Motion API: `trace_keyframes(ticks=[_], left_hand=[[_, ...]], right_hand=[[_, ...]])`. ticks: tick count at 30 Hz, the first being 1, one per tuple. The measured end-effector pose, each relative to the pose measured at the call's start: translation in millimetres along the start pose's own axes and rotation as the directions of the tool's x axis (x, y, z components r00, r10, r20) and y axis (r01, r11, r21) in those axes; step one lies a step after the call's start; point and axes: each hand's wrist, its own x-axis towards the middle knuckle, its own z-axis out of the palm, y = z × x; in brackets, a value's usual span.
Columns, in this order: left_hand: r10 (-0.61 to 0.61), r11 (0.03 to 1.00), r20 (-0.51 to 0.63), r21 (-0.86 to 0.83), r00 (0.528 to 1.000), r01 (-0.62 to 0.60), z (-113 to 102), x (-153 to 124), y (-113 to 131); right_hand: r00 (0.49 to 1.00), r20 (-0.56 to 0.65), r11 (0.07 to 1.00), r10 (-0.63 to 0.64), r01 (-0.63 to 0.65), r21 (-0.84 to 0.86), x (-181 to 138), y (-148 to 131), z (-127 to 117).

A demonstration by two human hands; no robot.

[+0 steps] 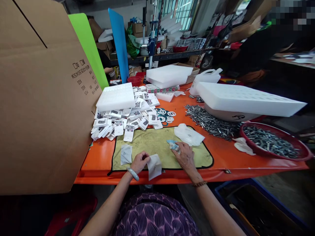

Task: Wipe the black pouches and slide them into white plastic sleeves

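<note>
My left hand pinches the top edge of a small white plastic bag, which hangs over the front of the yellow cloth mat. A light blue, crumpled cloth is gripped in the fingers of my right hand, just above the mat. Another small bag with a triangle mark lies flat to the left of my left hand. Beyond my right hand, larger translucent plastic bags lie on the mat's far right part.
White boxed packets are heaped behind the mat, beside teal and white rings. Metal pins are piled at the right, near a red basin of similar parts. A tall cardboard box blocks the left side. White foam blocks stand around.
</note>
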Motion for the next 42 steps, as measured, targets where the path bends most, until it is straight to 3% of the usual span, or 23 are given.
trace_keyframes(ticks=[2,5,8,12,14,17,20,24,28,32,35,39,42], left_hand=[[0.001,0.999,-0.003,-0.04,1.0,-0.001,5,11,4],[0.002,0.996,0.012,-0.086,1.0,-0.001,18,28,10],[0.002,0.996,0.033,-0.087,0.999,0.001,34,48,13],[0.007,1.0,0.012,-0.002,1.0,-0.007,52,76,13],[0.025,0.997,-0.022,0.068,0.999,-0.023,55,85,12],[0.085,0.982,-0.088,0.177,0.992,-0.069,53,86,13],[0.139,0.957,-0.156,0.275,0.978,-0.093,41,72,14],[0.146,0.931,-0.282,0.362,0.948,-0.036,2,37,8],[0.131,0.906,-0.488,0.413,0.863,0.095,-55,-1,-1],[0.104,0.883,-0.638,0.412,0.763,0.223,-101,-27,-12],[0.075,0.889,-0.646,0.389,0.76,0.242,-112,-37,-23],[0.042,0.918,-0.62,0.334,0.784,0.215,-108,-39,-37],[0.003,0.944,-0.616,0.261,0.788,0.2,-106,-38,-42]], right_hand=[[0.998,0.058,0.999,-0.014,0.016,-0.034,5,20,0],[0.997,0.075,0.994,-0.002,-0.006,0.107,10,29,-2],[0.994,-0.073,0.976,0.077,-0.06,0.212,17,11,-14],[0.966,-0.252,0.974,-0.049,0.103,0.204,24,-31,-33],[0.97,-0.21,0.977,-0.121,0.154,0.145,23,-44,-30],[0.987,0.05,0.989,-0.15,0.151,-0.008,15,-46,-9],[0.963,0.255,0.985,-0.083,0.119,-0.128,5,-36,11],[0.982,0.19,0.994,-0.01,0.03,-0.103,4,-34,13],[0.986,0.078,0.967,-0.145,0.125,0.22,13,-66,10],[0.932,0.271,0.85,-0.24,0.067,0.522,14,-120,37],[0.881,0.389,0.843,-0.268,0.019,0.538,13,-154,70],[0.883,0.386,0.849,-0.266,0.026,0.527,16,-180,109],[0.874,0.404,0.838,-0.271,0.007,0.545,19,-189,122]])
